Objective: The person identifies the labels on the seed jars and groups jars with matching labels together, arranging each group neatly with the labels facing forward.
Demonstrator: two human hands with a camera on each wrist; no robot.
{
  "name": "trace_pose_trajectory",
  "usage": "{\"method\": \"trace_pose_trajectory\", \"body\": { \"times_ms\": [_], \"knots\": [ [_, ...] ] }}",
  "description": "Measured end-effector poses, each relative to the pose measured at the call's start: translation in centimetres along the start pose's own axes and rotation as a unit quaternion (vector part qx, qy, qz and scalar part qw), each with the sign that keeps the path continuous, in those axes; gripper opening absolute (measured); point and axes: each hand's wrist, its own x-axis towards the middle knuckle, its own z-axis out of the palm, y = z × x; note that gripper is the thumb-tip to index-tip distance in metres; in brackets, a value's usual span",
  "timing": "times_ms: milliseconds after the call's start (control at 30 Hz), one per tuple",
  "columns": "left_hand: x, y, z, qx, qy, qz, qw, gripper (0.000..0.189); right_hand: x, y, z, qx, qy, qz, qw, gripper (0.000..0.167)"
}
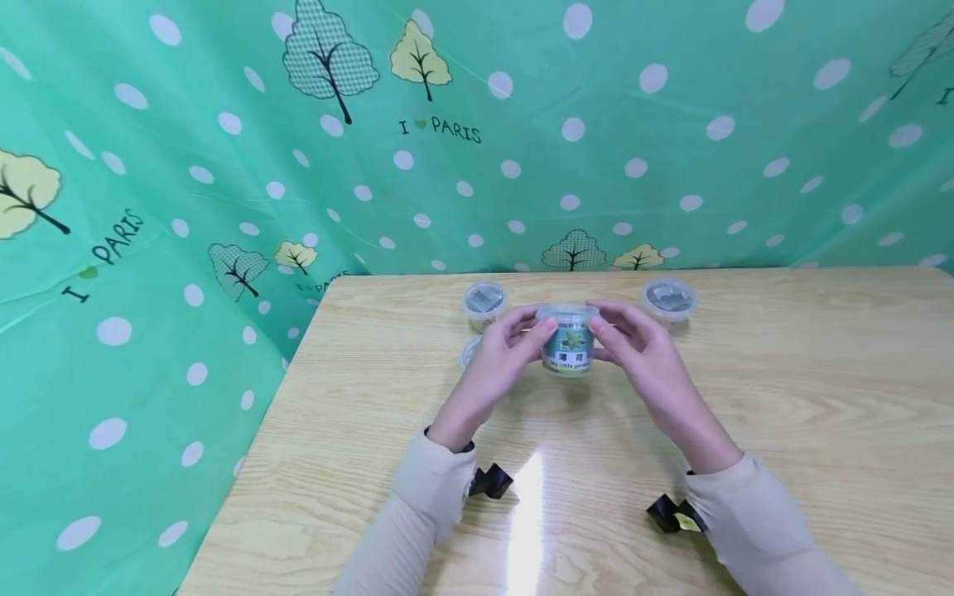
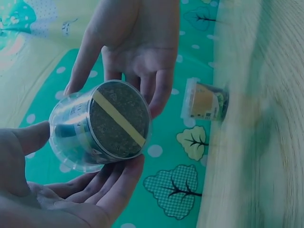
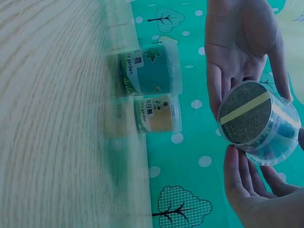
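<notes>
Above the table, both hands hold a lidded clear plastic planting cup [image 1: 569,341] between them. Its blue-green label carries a leaf picture and the words "My little garden". My left hand [image 1: 501,358] grips its left side, thumb in front and fingers behind. On the opposite side my right hand [image 1: 647,354] grips it the same way. Both wrist views look at the underside of the planting cup [image 2: 121,137], where dark soil shows through the bottom, crossed by a pale yellow strip.
Behind the left hand stand a lidded cup [image 1: 484,300] and another cup [image 1: 469,351], partly hidden by that hand. A third lidded cup [image 1: 669,298] is behind the right hand. The wooden table [image 1: 820,397] meets a green dotted cloth [image 1: 522,190] at the back and left.
</notes>
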Motion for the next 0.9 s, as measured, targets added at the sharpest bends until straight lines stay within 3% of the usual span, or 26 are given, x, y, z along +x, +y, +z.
{"method": "trace_pose_trajectory", "body": {
  "times_ms": [267,700,900],
  "knots": [
    [-0.6,-0.4,-0.7,0.023,0.006,-0.002,0.9997,0.053,0.7,0.5,0.6,-0.014,-0.021,0.010,0.9996,0.053],
    [-0.8,-1.1,-1.2,0.060,-0.032,-0.017,0.9975,0.052,1.0,1.7,0.3,-0.058,-0.049,0.011,0.9971,0.054],
    [-1.3,-1.6,-1.1,0.079,-0.035,-0.029,0.9958,0.055,0.8,2.4,0.1,-0.055,-0.068,0.011,0.9961,0.056]
  ]
}}
